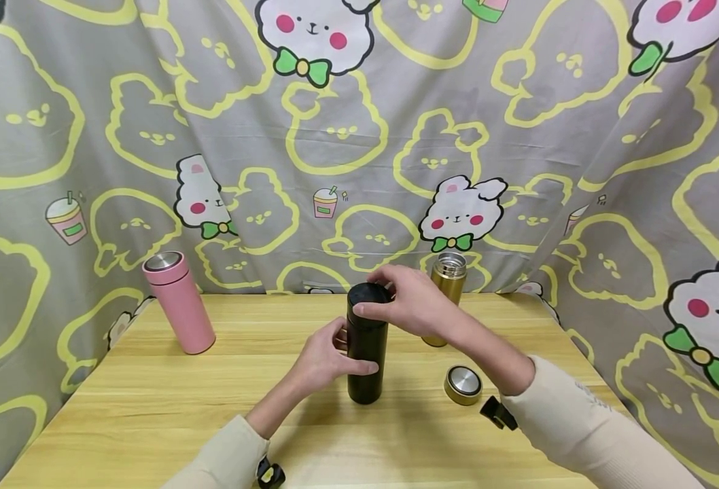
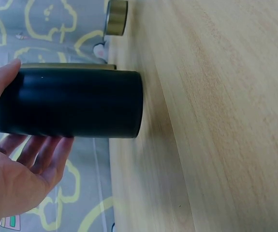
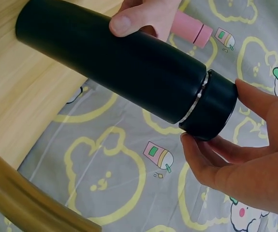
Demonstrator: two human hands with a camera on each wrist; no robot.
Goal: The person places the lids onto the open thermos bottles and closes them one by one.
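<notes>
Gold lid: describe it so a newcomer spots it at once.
On the wooden table, right of the black bottle, stands an open gold bottle. In front of it lies the gold lid, a short round disc with a silver top. Unlike either bottle, it is squat.

Matt black bottle (image 1: 367,345), wood-grain table (image 1: 121,407), cloth curtain (image 1: 359,163)

Three bottles (image 1: 185,309) (image 1: 367,341) (image 1: 448,288), three lids (image 1: 165,270) (image 1: 369,295) (image 1: 462,385), two black wrist devices (image 1: 270,473) (image 1: 499,413), two sleeves (image 1: 228,454) (image 1: 586,428), one wooden table (image 1: 170,401)
</notes>
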